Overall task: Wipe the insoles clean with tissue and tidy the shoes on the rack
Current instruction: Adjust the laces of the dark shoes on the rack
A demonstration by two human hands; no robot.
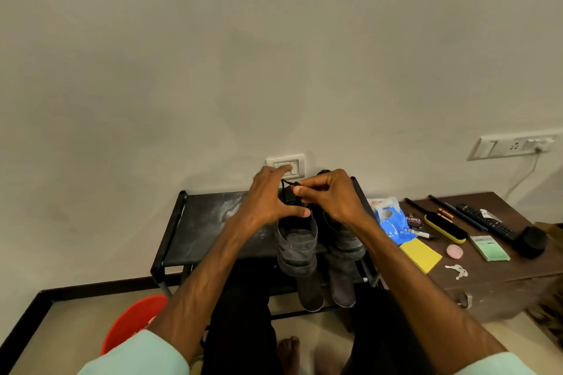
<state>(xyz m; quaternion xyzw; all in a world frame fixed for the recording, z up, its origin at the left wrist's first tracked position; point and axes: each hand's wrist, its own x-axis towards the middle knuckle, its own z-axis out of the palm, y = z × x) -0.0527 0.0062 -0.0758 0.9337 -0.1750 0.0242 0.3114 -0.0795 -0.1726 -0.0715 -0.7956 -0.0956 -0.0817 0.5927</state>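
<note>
Shoe (297,240): its lace (283,189) rises straight up into the right hand's (332,199) pinch, with the left hand (268,201) spread open just beside.

From here the rack (207,222) top reads to me as matt black cloth, smeared with pale dust, on smooth dark tubes. On it the shoes (297,240) look like matt grey suede-like fabric with ribbed rubbery soles; the lace (283,190) is thin black cord. Right of the rack, the table (493,268) is scuffed brown wood carrying a glossy blue plastic packet (388,222), a shiny tin (413,220) and a matt yellow cloth (420,254). Left of the rack, I see a glossy red plastic tub (131,323).
</note>
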